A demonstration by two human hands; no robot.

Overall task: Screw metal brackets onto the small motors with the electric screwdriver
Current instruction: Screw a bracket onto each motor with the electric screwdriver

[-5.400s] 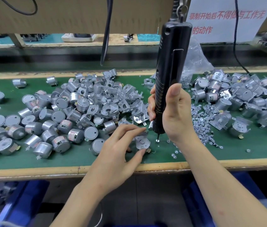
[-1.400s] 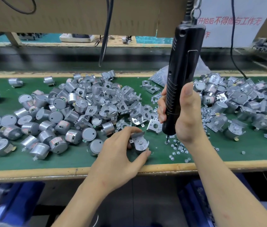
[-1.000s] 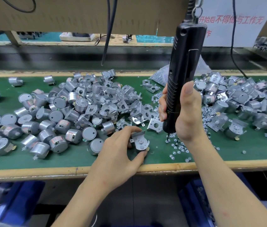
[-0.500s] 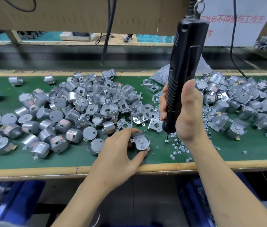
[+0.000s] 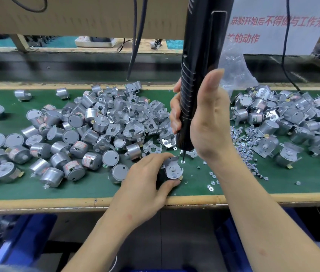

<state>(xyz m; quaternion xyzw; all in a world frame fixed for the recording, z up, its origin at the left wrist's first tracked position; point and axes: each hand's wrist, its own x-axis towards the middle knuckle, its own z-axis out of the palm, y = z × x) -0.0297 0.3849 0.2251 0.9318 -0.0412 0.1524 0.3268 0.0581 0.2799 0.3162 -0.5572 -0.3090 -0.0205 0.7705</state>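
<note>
My left hand (image 5: 145, 181) grips a small round motor with a metal bracket (image 5: 172, 168) on its face, held on the green mat near the front edge. My right hand (image 5: 206, 122) grips the black electric screwdriver (image 5: 198, 71) upright. Its bit tip (image 5: 182, 159) points down at the bracket's upper right corner, by a screw lying there. A heap of bare motors and loose brackets (image 5: 100, 122) lies to the left. Loose screws (image 5: 243, 138) are scattered to the right of my right hand.
A second heap of motors with brackets (image 5: 285, 118) fills the right of the green mat (image 5: 273, 185). A clear plastic bag (image 5: 235, 75) stands behind the screwdriver. Black cables (image 5: 135, 36) hang from above. Blue bins (image 5: 21, 242) sit below the wooden bench edge (image 5: 37, 203).
The screwdriver has moved left and down, from over the loose screws to the bracket's corner. My left hand keeps holding the motor in about the same spot.
</note>
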